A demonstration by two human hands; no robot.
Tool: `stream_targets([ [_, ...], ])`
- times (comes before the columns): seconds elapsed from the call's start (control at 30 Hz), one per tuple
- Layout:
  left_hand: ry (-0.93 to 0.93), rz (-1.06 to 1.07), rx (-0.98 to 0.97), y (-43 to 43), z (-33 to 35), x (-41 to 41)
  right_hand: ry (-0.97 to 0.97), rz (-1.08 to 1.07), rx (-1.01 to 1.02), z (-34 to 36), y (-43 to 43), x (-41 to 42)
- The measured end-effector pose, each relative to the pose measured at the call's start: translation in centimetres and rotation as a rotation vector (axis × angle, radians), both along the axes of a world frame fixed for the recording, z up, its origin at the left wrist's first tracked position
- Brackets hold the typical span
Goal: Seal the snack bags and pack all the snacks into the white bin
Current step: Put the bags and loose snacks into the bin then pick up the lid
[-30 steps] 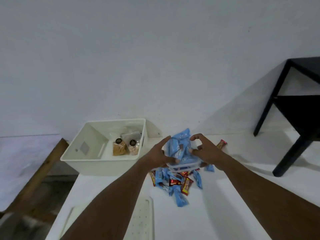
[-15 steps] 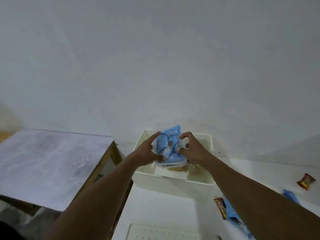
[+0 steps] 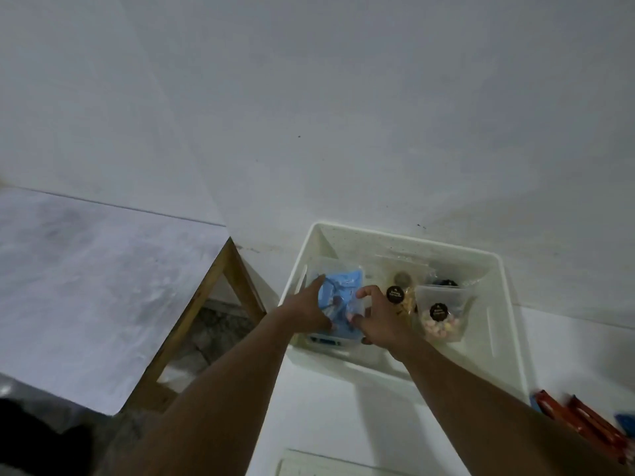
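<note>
A clear bag of blue-wrapped snacks (image 3: 343, 297) sits low inside the left half of the white bin (image 3: 508, 324). My left hand (image 3: 311, 309) grips its left side and my right hand (image 3: 376, 321) grips its right side, both reaching over the bin's near wall. To the right in the bin stand clear pouches with round black labels: one with yellowish snacks (image 3: 398, 298), one with pink and pale pieces (image 3: 441, 317), and a darker one (image 3: 445, 282) behind them.
Red-wrapped snacks (image 3: 584, 420) and a blue one (image 3: 625, 422) lie on the white table at the right edge. A white perforated lid (image 3: 330, 467) lies at the bottom. A grey-topped wooden table (image 3: 96, 290) stands to the left across a gap.
Both hands carried the blue snack bag from the pile on the table leftwards to the bin and lowered it inside. The view has swung left.
</note>
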State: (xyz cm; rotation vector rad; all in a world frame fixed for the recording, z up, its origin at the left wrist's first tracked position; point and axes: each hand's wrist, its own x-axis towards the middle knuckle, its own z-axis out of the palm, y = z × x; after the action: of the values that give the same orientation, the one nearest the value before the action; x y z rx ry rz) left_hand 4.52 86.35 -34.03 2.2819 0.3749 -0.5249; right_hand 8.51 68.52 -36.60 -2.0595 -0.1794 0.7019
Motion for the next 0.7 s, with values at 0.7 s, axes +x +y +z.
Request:
stream_targets([
  [0.7, -0.249, -0.115, 0.152, -14.3, 6.0, -0.2, -0.294, -0.149, -0.049, 8.6, -14.5, -1.0],
])
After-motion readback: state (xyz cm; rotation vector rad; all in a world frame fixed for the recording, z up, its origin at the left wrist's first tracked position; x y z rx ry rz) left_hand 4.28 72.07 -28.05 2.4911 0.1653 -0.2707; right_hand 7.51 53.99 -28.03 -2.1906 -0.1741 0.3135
